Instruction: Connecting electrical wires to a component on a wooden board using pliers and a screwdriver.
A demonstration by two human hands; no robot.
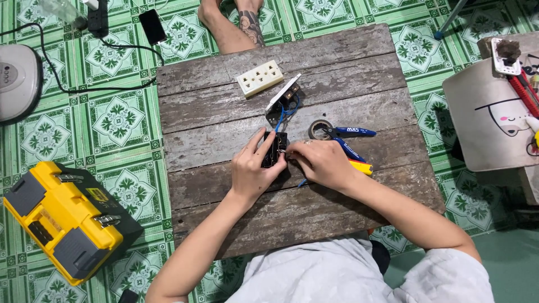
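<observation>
Left hand (251,170): gripping one black electrical module (274,149) near the middle of the wooden board (224,224), fingers clamped around it.
Right hand (323,163): pinching at the module's right side; fingertips closed together, what they are holding being too small to tell.
Blue wire (284,114): one, running to a second module (283,100) partly hiding beneath a white faceplate.
Cream socket plate (260,78): one, lying near the far edge.
Tape roll (320,129): one.
Pliers (351,132): one blue-handled pair, partly hiding behind the right hand.

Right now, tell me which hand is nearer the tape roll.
Right. The right hand lies just below the tape roll, nearly touching it. The left hand is farther off, down and to the left, gripping the black part.
</observation>
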